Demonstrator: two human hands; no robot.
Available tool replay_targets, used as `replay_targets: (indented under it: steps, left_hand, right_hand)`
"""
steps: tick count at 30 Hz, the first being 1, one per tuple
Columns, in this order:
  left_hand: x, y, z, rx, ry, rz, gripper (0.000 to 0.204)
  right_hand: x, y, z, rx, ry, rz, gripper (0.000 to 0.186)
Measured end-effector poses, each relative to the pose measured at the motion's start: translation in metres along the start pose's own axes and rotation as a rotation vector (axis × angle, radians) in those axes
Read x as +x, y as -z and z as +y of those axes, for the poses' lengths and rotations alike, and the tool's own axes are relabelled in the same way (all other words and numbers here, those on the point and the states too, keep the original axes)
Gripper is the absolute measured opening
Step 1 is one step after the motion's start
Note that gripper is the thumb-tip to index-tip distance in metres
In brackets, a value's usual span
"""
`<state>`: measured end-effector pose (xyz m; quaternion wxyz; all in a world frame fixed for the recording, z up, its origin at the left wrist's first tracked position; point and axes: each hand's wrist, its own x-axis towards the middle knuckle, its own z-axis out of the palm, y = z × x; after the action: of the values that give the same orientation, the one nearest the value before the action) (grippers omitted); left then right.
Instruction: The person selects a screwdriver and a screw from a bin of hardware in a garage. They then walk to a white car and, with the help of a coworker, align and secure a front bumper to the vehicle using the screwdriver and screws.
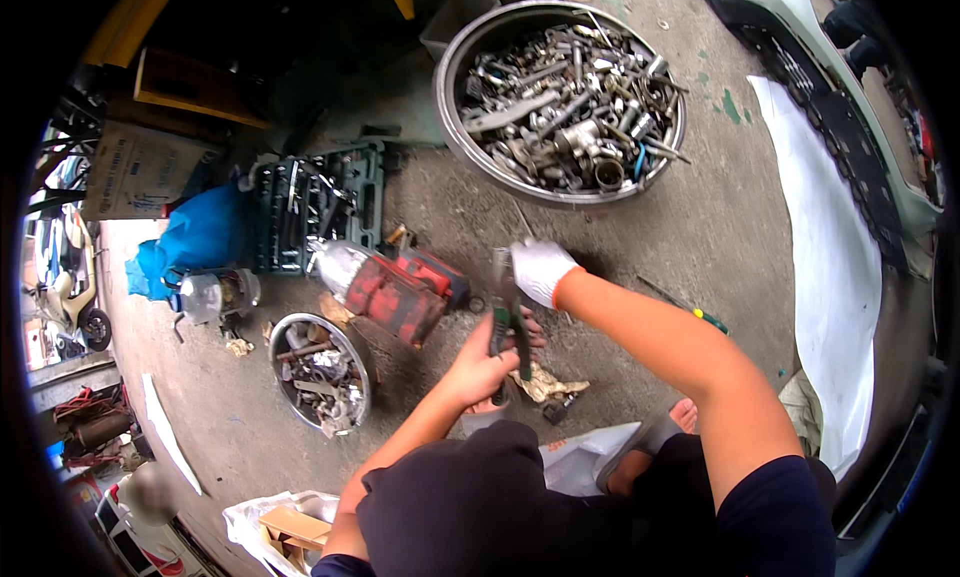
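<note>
Handling green-handled pliers [508, 299] two-handed | place: near side of the metal basin [447, 117] | left hand [488, 362]: bare fingers wrapped round the handles | right hand [540, 270]: gloved fingers at the head, closure unclear | advice: steady handles, fingertips clear of jaws

green-handled pliers [508, 299]: grips partly hidden by left hand [492, 352] | gloved right hand [540, 270]: fingertip contact unclear | large basin [446, 107]: bottom hidden by heaped hardware [565, 107] | scooter [76, 287]: cut off at left rim | round brownish thing [150, 492]: blurred
</note>
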<state>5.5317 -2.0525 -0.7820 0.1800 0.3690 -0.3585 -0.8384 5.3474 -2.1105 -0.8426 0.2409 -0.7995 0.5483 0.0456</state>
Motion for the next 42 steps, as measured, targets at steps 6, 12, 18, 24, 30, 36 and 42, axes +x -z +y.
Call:
replay_targets:
  steps: [6,12,18,24,30,36,42]
  left_hand:
    - [-0.008,-0.024,0.067,-0.063,-0.038,-0.262,0.068]
    - [-0.012,-0.02,0.068,-0.098,-0.066,-0.145,0.071]
    - [-0.017,-0.018,0.067,-0.171,-0.166,-0.119,0.07]
    - [-0.009,-0.029,0.067,-0.263,-0.21,-0.072,0.068]
    - [-0.014,-0.025,0.055,-0.144,-0.074,-0.077,0.071]
    - [-0.01,-0.024,0.048,-0.127,-0.04,-0.13,0.067]
    - [-0.011,-0.026,0.046,-0.095,0.002,-0.07,0.064]
  right_hand:
    - [-0.009,-0.01,0.002,0.187,0.089,-0.037,0.019]
    - [-0.013,-0.012,-0.001,0.056,0.106,-0.028,0.016]
    - [-0.026,-0.001,0.006,0.036,-0.017,0.232,0.026]
    - [-0.033,-0.035,-0.015,-0.088,0.216,0.077,0.013]
    - [-0.032,-0.024,-0.025,0.217,0.047,-0.235,0.022]
    - [-0.033,-0.057,-0.012,0.332,0.119,0.071,0.027]
    - [-0.035,-0.046,-0.008,0.343,-0.06,0.002,0.023]
